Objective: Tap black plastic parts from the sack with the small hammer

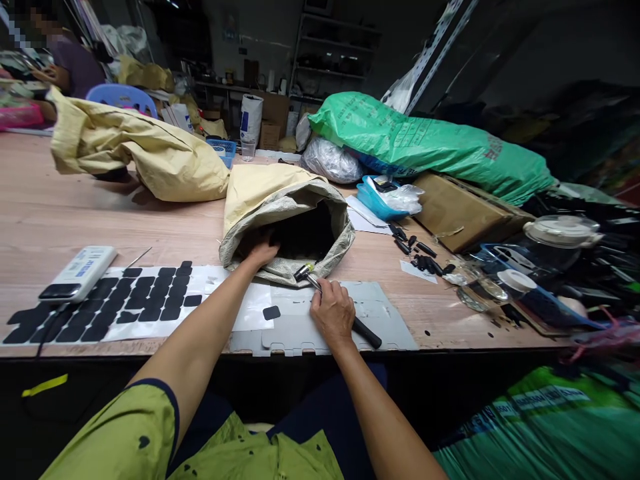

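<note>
Hammer inside right grip

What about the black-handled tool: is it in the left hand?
No, the right hand holds the black-handled tool, while the left hand reaches into the open yellow sack.

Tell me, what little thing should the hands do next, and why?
Probably ease the left hand out of the open sack: it reaches into the dark mouth, while the right hand holds a hammer with its head by the sack's edge.
</note>
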Action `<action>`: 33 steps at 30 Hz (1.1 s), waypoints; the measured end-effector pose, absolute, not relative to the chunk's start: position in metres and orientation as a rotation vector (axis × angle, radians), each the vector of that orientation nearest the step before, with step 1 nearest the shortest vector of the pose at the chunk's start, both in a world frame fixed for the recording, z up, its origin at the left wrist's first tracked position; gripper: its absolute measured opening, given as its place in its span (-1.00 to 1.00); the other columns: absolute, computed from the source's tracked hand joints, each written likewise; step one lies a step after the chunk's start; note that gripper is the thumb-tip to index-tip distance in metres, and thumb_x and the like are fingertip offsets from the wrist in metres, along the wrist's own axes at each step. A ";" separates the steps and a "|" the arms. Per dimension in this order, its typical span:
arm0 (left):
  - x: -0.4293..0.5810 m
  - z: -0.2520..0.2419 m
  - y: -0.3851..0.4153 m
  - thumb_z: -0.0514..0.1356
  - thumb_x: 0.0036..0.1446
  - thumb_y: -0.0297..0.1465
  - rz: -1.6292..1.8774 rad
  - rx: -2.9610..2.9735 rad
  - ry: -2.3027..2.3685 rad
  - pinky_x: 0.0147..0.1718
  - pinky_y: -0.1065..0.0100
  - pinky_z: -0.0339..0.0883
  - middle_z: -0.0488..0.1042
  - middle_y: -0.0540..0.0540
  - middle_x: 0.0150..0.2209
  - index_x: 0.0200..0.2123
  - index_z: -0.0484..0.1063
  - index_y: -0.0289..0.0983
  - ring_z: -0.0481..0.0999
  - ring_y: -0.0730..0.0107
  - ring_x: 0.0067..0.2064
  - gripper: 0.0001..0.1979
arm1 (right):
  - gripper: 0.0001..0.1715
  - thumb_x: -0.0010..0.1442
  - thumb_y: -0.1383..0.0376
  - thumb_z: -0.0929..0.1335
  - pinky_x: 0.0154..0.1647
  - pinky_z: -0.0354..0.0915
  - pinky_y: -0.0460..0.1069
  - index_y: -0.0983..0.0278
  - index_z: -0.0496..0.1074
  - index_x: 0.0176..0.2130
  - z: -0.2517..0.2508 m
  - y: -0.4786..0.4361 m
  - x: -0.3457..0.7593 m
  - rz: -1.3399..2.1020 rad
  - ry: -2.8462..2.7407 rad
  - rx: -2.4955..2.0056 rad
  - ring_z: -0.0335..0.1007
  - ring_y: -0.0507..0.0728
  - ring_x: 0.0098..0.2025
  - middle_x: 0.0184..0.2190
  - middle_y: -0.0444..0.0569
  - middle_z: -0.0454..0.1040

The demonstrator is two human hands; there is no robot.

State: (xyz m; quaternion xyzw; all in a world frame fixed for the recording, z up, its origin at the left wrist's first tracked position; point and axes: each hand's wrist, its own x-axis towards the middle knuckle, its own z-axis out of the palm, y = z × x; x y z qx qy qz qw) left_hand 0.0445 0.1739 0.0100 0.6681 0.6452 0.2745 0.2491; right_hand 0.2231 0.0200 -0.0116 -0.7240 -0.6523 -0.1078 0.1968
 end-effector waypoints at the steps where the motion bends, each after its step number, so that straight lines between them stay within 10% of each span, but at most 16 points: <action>1: 0.047 0.010 0.169 0.18 0.19 -0.29 0.719 1.886 1.729 0.27 0.13 0.07 0.34 -0.18 0.24 0.16 0.39 -0.22 0.23 0.03 0.30 -0.54 | -0.69 0.23 0.34 0.28 -0.25 0.05 0.01 0.23 0.43 -0.02 -0.012 0.020 0.223 -0.302 -1.829 -2.027 0.26 0.16 -0.18 -0.24 -0.01 0.43; 12: 0.030 0.027 0.135 0.14 -0.01 -0.43 0.924 1.578 1.666 -0.39 0.40 0.29 0.52 -0.02 -0.48 -0.26 0.59 -0.30 0.46 0.35 -0.41 -0.73 | -0.69 0.22 0.34 0.29 -0.25 0.04 0.00 0.23 0.44 -0.02 -0.014 0.019 0.224 -0.294 -1.821 -2.002 0.25 0.15 -0.17 -0.23 -0.02 0.44; 17: 0.031 0.030 0.124 0.20 0.00 -0.32 1.276 1.493 1.849 -0.41 0.40 0.20 0.31 0.05 -0.66 -0.71 0.24 -0.25 0.40 0.40 -0.47 -0.68 | -0.68 0.22 0.35 0.31 -0.25 0.03 -0.01 0.23 0.45 -0.02 -0.014 0.020 0.224 -0.276 -1.816 -2.004 0.24 0.15 -0.18 -0.23 -0.02 0.44; 22: 0.036 0.039 0.087 0.24 -0.02 -0.38 1.514 1.466 1.433 -0.30 0.42 0.32 0.44 0.03 -0.52 -0.64 0.04 -0.22 0.55 0.34 -0.28 -0.63 | -0.68 0.22 0.33 0.31 -0.25 0.03 0.00 0.22 0.45 -0.02 -0.013 0.021 0.225 -0.264 -1.805 -1.999 0.23 0.15 -0.18 -0.23 -0.01 0.44; 33: 0.049 -0.001 0.027 0.31 -0.03 -0.55 0.968 1.958 1.303 -0.16 0.27 0.31 0.51 -0.01 -0.33 -0.35 0.46 -0.24 0.42 0.29 -0.20 -0.84 | -0.68 0.24 0.32 0.30 -0.25 0.04 0.00 0.21 0.47 -0.01 -0.013 0.020 0.224 -0.271 -1.791 -2.010 0.26 0.16 -0.18 -0.23 -0.01 0.46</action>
